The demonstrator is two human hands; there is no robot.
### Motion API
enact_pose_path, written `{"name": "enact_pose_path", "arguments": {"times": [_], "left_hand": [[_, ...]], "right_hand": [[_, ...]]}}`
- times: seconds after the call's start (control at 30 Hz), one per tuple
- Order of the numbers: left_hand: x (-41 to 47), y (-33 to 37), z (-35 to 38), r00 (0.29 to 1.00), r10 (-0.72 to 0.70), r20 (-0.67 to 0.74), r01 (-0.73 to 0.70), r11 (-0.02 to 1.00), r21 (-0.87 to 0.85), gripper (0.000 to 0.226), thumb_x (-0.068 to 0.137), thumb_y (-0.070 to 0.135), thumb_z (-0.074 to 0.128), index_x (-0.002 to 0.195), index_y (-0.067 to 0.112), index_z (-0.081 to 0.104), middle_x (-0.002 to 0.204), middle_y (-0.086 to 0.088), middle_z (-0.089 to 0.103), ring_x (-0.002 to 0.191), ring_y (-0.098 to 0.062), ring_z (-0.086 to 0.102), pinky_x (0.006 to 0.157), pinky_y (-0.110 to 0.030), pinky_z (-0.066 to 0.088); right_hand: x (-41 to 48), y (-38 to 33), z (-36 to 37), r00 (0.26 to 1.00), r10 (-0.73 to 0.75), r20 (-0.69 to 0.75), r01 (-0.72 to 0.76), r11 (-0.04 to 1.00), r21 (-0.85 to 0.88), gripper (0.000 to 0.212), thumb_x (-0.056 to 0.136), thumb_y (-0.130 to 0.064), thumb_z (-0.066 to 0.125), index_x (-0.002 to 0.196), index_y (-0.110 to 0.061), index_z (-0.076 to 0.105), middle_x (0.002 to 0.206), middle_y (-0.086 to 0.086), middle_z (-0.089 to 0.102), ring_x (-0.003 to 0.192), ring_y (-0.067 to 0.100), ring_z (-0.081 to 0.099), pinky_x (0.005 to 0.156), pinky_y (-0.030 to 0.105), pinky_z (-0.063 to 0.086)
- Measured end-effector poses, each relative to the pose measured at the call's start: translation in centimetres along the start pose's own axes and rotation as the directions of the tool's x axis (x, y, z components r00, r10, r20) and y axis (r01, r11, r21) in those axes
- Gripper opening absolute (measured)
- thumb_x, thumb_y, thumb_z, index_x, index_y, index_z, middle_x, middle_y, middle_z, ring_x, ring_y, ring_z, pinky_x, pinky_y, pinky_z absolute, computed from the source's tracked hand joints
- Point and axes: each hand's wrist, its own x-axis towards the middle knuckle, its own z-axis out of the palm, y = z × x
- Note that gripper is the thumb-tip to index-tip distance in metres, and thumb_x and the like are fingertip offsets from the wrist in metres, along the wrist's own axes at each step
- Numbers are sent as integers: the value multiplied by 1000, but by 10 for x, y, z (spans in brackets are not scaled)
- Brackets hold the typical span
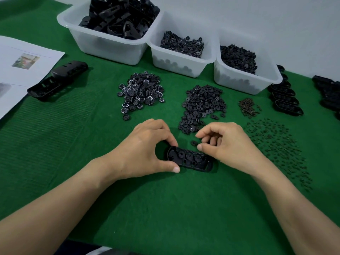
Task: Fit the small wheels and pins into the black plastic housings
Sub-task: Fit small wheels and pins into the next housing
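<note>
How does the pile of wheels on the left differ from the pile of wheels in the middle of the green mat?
The left pile of wheels shows white markings on many rims; the middle pile of wheels looks plain black. The left pile is compact and roundish; the middle pile is longer, stretching toward the right hand. Both lie loose on the green mat, in front of the white bins.

The housing (189, 159) I'm working on lies on the mat (165, 208) right before me, my left hand (145, 150) at its left end and my right hand (226, 144) at its right. Behind it sit two heaps of wheels, the numbered wheels (141, 92) left and the plain wheels (200, 107) right, with pins (276, 146) scattered further right. Three tubs (180, 59) line the back, and a paper sheet (22, 70) lies far left beside a long housing (58, 80).
</note>
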Motion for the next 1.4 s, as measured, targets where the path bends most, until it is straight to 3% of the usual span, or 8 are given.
{"name": "enact_pose_path", "arguments": {"times": [0.3,0.43,0.53,0.87,1.13,1.23,1.33,1.4], "left_hand": [[0,0,1,1000,5,-21,-5,1000,-8,38,57,50,77,87,32,61,94,10,51,94,-10,46,90,-31,37],[-1,0,1,1000,4,-20,-4,1000,-6,39,57,50,77,87,32,61,95,10,51,94,-10,46,89,-31,37],[0,0,1,1000,3,-22,-3,1000,0,38,57,50,77,87,30,62,94,9,51,93,-11,46,88,-30,37],[0,0,0,1000,-1,-16,1,1000,6,37,58,50,77,86,32,61,94,11,50,93,-9,45,87,-26,34],[-1,1,0,1000,-6,-9,6,1000,-3,37,58,52,75,86,32,62,94,11,51,93,-9,46,88,-28,36],[-1,2,0,1000,-2,-15,2,1000,-6,37,58,50,76,86,31,63,94,9,52,93,-11,47,88,-30,37],[-1,1,0,1000,-2,-12,2,1000,0,38,58,50,76,88,30,63,95,9,52,94,-11,47,88,-31,37],[-1,0,0,1000,-6,-7,6,1000,2,39,58,51,75,88,31,62,95,10,51,94,-11,46,89,-31,37]], "right_hand": [[3,-9,8,999,-25,-49,19,991,-129,8,73,-19,75,71,-20,68,65,-13,59,58,-8,51,57,13,41],[-5,-12,3,988,-155,-10,155,988,24,10,72,-11,75,73,-19,69,69,-7,61,58,5,52,56,14,42],[-13,-14,4,963,-258,80,262,964,-38,9,73,-11,74,75,-19,70,73,-7,59,66,8,54,60,22,46],[-17,-13,2,928,-367,67,373,919,-128,10,73,-11,77,80,-17,74,78,-6,62,70,9,59,65,32,50],[-12,-10,1,926,-363,101,373,920,-119,5,74,-13,76,79,-15,75,77,-5,62,67,8,58,63,31,50],[-12,-10,0,927,-354,121,368,923,-114,5,74,-16,76,78,-18,75,76,-8,63,66,4,58,62,23,49],[-1,-8,-4,962,-274,16,274,956,-104,11,75,-25,72,86,-26,72,72,-13,62,63,4,57,60,15,47],[10,-5,-1,972,-218,-87,204,968,-146,14,77,-23,72,91,-25,70,68,-12,60,58,5,52,60,24,49]]}}
